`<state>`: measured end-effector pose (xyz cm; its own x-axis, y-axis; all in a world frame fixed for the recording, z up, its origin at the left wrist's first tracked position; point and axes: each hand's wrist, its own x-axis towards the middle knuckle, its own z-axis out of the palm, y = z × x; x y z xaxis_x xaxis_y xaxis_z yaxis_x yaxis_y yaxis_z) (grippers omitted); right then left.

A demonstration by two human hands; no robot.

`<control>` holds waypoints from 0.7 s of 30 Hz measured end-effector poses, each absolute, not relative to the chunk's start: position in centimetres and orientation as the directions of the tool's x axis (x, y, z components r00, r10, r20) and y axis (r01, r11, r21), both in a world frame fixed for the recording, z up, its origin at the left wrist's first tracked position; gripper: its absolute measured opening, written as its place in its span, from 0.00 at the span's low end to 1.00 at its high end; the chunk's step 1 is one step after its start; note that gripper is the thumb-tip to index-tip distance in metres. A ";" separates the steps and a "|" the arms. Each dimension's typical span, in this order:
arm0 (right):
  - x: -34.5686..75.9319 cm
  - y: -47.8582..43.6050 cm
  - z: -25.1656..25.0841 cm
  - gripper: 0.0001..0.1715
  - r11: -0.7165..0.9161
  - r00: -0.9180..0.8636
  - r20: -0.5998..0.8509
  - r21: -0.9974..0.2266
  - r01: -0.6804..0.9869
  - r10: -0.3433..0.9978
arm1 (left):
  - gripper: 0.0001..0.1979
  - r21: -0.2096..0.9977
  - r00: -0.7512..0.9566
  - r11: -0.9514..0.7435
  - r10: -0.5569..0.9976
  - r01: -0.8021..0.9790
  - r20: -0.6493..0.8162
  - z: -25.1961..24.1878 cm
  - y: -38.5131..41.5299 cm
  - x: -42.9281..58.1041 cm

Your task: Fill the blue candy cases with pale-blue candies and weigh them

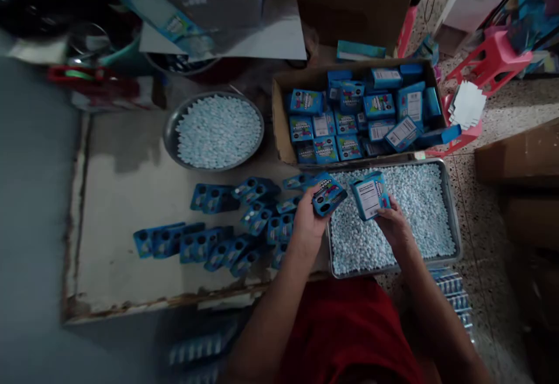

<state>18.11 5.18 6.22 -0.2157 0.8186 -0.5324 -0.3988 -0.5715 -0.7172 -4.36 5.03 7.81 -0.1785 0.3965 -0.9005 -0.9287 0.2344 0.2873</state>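
Observation:
My left hand (309, 212) grips a small blue candy box (328, 193), its printed front turned up. In my right hand (394, 221) is another blue candy box (370, 196), showing a white label panel. Both boxes are held apart from each other over a rectangular metal tray (454, 221) full of small pale candies (406, 233). Left of my left hand stand several blue boxes (279, 228) in a cluster, with dark round openings on the sides facing me. A row of similar boxes (187, 243) runs further left along the table.
A cardboard carton (279, 128) behind the tray holds many blue boxes. A round metal bowl (170, 139) heaped with pale candies stands on the table (113, 198). Pink stools (502, 58) and brown cartons (519, 169) are at the right. White sheets (279, 29) lie at the back.

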 end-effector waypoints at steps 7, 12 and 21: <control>23.6 1.1 5.3 0.32 -0.444 -0.063 -0.441 -0.875 -0.192 0.895 | 0.03 0.175 -0.091 0.319 0.261 -0.932 -0.961 6.3 2.0 0.2; 26.4 0.3 5.0 0.29 -0.406 -0.056 -0.402 -0.902 -0.147 0.914 | 0.06 0.226 -0.123 0.319 0.313 -0.920 -0.942 5.3 1.6 2.0; 28.7 -0.5 3.8 0.36 -0.623 -0.400 -0.508 -0.744 -0.242 0.763 | 0.02 0.113 0.084 0.423 0.420 -0.899 -0.904 2.6 0.4 6.5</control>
